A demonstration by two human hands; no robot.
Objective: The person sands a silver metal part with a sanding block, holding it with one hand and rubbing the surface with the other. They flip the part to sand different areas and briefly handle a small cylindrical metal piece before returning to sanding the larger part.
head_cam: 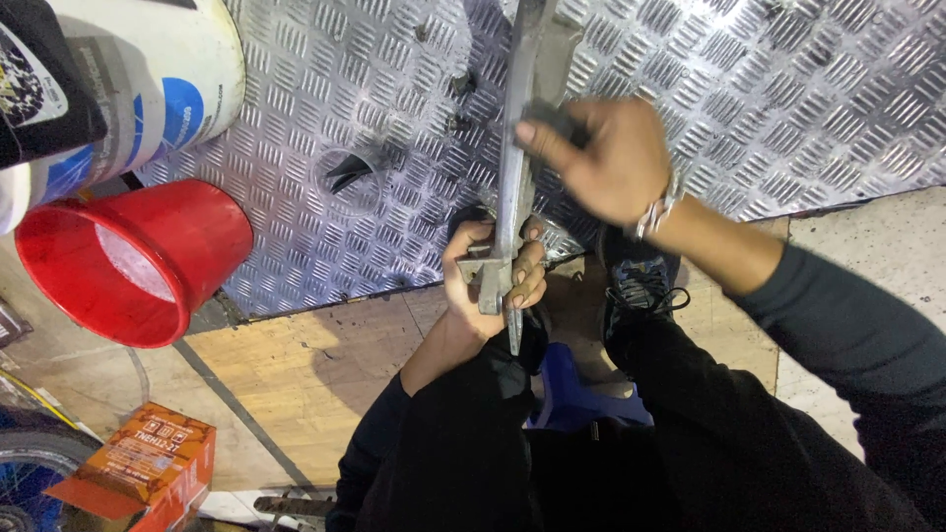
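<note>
Gripping the near end of a long grey metal bar [512, 177], the left hand [490, 278] is closed around it, fingers wrapped over a small bracket at that end. The bar runs from between the person's knees away toward the far edge of the view, lying over a silver diamond-pattern tread plate [788, 99] on the floor.

The right hand [603, 158] sits farther along the bar, closed on a small dark pad [554, 120] and pressing it against the bar's right side; thumb points left across the metal. A metal bracelet [658, 212] circles that wrist. Both arms wear dark sleeves.

A dark shoe with laces [639, 281] rests at the plate's near edge, just right of the bar. Below the hands, a blue object [572, 394] shows between the dark trouser legs; what it is cannot be told.

To the left: a red plastic bucket [138, 261] on its side, mouth toward the camera, touching a white plastic pail with blue markings [148, 79] beyond it. Near left corner: an orange cardboard box [148, 458] on the wooden floor [296, 374], beside a spoked wheel [30, 473].
</note>
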